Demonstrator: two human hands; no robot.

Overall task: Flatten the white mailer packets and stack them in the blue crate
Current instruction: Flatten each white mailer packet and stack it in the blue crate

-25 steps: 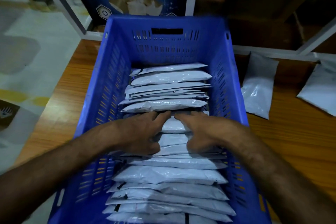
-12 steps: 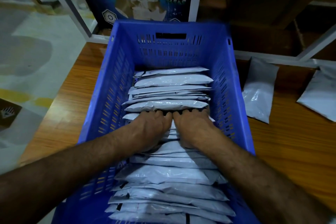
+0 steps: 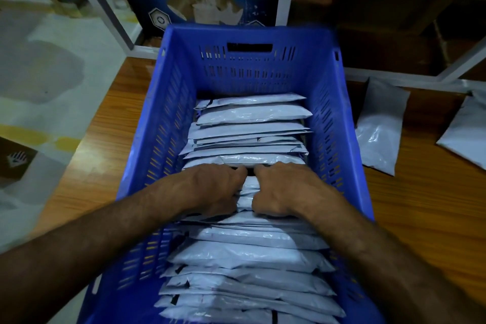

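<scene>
With the left hand (image 3: 210, 188) and right hand (image 3: 286, 188) pressed side by side, fingers curled down into the row of white mailer packets (image 3: 252, 255) inside the blue crate (image 3: 339, 123), even downward pressure should be applied so trapped air is expelled.

One view only, from the camera on my head, angled forward and steeply down over my forearms. It sits close: my left hand (image 3: 210, 189) and right hand (image 3: 286, 189) fall mid-frame, side by side inside the blue crate (image 3: 263, 73) (wide-angle, edges bowed). Beyond my grip the crate's far wall; to its right, bare wooden table (image 3: 420, 205).
</scene>
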